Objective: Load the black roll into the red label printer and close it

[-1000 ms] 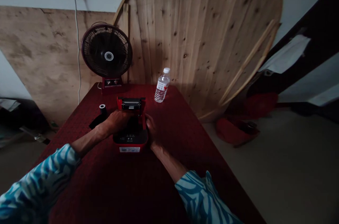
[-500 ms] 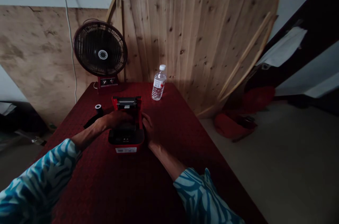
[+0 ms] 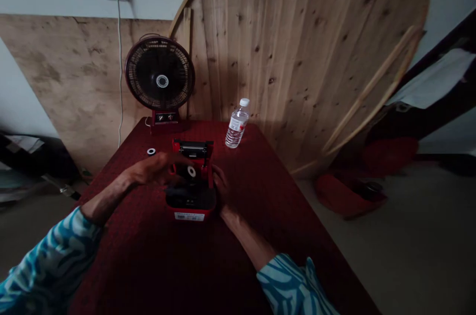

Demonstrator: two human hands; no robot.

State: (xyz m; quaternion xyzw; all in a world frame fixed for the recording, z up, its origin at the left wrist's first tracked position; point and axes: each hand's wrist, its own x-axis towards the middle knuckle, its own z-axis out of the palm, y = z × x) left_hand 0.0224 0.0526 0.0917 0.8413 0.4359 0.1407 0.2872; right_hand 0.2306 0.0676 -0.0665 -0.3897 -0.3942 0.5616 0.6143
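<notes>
A small red and black label printer point(image 3: 195, 215), its lid raised at the back, stands on the dark red table. My left hand point(image 3: 158, 168) reaches in from the left at the open compartment. Its fingers and thumb are around a dark roll with a white ring-shaped core point(image 3: 191, 171), tilted above the compartment; the fingertips are dim and partly blurred. On the printer's right side rests my right hand point(image 3: 222, 187), closed against the casing and steadying it. Another dark roll with a white core point(image 3: 150, 152) stands on the table to the left.
Behind the printer stand a fan point(image 3: 160, 74) and a clear water bottle point(image 3: 237, 124). A large round wooden board point(image 3: 297, 57) leans on the wall. A red container point(image 3: 344, 196) sits on the floor at right. The fan stands near a socket cable point(image 3: 119, 72).
My left hand has risen out of the compartment, and the white-cored roll now shows at its fingers. My right hand stays at the printer's side. The view has shifted left.
</notes>
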